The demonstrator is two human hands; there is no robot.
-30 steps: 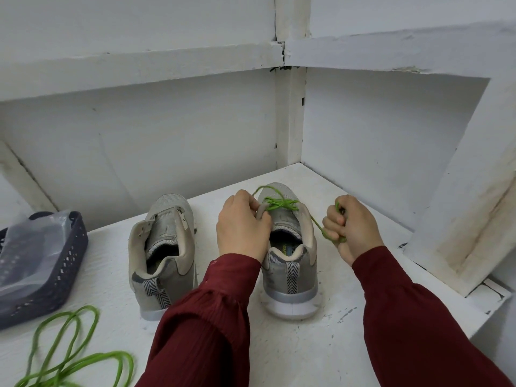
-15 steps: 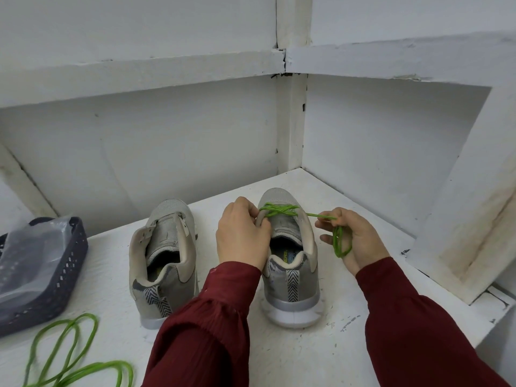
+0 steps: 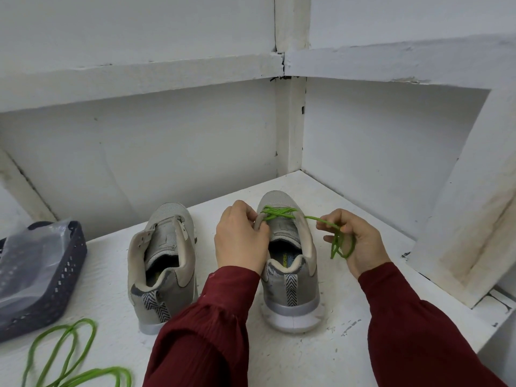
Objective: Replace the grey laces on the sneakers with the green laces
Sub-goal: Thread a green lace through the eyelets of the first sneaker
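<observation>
Right hand [image 3: 360, 241] grips green lace [image 3: 315, 218] running leftward to right sneaker [image 3: 287, 263].

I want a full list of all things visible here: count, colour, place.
shelf: one, white, under everything.
unlaced sneaker: one, grey, left.
part-laced sneaker: one, grey, right beside it.
threaded lace: one, green, across its front eyelets.
loose lace: one, green, near left.
basket: one, dark grey, far left.
plastic bag: one, clear, in basket.
sleeves: two, dark red, forearms.
left hand: one, grips part-laced sneaker's edge.
right hand: one, holds threaded lace's end.
</observation>
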